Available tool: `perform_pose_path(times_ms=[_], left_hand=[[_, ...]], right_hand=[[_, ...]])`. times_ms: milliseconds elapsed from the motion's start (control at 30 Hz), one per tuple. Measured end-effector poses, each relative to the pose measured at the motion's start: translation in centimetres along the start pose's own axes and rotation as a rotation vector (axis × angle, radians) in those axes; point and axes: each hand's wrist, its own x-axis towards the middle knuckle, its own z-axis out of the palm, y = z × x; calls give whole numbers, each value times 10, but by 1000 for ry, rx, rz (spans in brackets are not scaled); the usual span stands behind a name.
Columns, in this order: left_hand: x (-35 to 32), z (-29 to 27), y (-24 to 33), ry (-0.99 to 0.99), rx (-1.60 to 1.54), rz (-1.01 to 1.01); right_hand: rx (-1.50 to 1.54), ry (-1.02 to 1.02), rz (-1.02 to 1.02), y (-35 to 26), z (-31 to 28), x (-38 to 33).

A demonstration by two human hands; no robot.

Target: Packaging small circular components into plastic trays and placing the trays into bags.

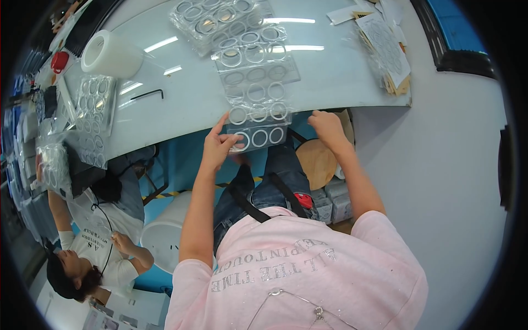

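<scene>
A clear plastic sheet of white rings (pixel 257 137) hangs over the table's front edge. My left hand (pixel 217 144) holds its left side, with the thumb over the sheet and the index finger stretched up along it. Beyond it, more clear ring sheets (pixel 256 71) lie in a strip running up the table. My right hand (pixel 328 131) is closed at the table edge, apart from the sheet on its right. Whatever its fingertips may pinch is too small to make out.
A stack of clear ring packs (pixel 212 19) lies at the far middle. On the left are a film roll (pixel 113 55), a hex key (pixel 148 94) and more ring sheets (pixel 94 110). Papers (pixel 385 44) are piled at right. A co-worker (pixel 104 236) sits at left; a round stool (pixel 315 164) stands below.
</scene>
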Motion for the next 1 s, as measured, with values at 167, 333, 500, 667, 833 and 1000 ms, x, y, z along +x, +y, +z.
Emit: perform_pose_path(times_ms=[167, 333, 500, 667, 833, 1000], left_hand=[[-23, 1, 16, -35, 53, 22], [-38, 30, 54, -82, 2, -18], [-23, 48, 70, -85, -64, 22], [5, 91, 75, -143, -111, 62], [41, 128, 62, -170, -60, 78], [49, 139, 54, -169, 100, 8]], right_hand=[[747, 46, 400, -1, 12, -26], [1259, 144, 506, -32, 31, -37], [1791, -18, 407, -26, -6, -46], [1308, 286, 248, 11, -85, -50], [1049, 536, 462, 88, -146, -58], [809, 654, 465, 165, -174, -55]])
